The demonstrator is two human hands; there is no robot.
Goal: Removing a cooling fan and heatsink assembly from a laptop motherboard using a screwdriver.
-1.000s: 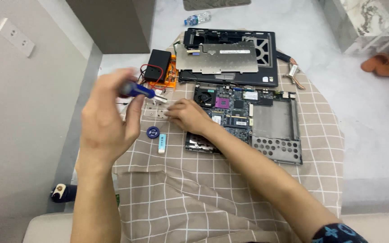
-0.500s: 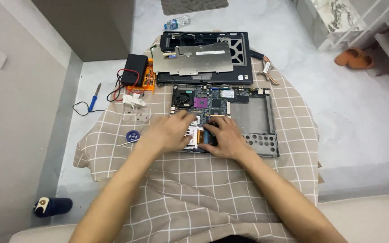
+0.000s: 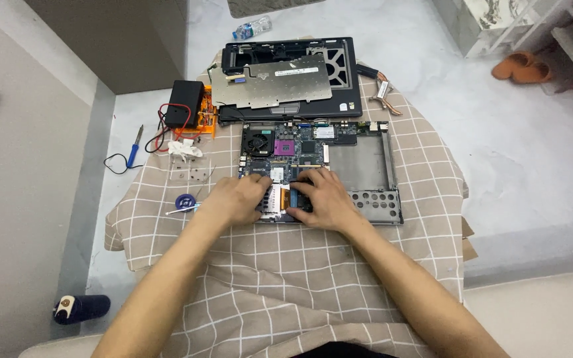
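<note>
An opened laptop base [image 3: 366, 166] lies on a checked cloth [image 3: 286, 285], its green motherboard [image 3: 300, 142] and black fan [image 3: 258, 140] exposed. My left hand [image 3: 237, 197] rests on the board's front left part with its fingers curled down. My right hand [image 3: 323, 197] lies beside it, fingertips on a small black and orange part [image 3: 288, 196] between the two hands. Neither hand lifts anything. The hands hide the board's front edge.
The laptop's other half with a grey metal plate [image 3: 280, 79] lies behind the base. A black box with red wires [image 3: 186, 103], a blue-handled tool [image 3: 134, 149], a clear tray [image 3: 184, 149] and a blue round piece [image 3: 185, 200] sit left. A copper heat pipe [image 3: 382, 86] lies at the back right.
A second ago my left hand was raised with the blue-handled tool. That tool now lies on the floor at the left, and both hands rest on the board's front part.
</note>
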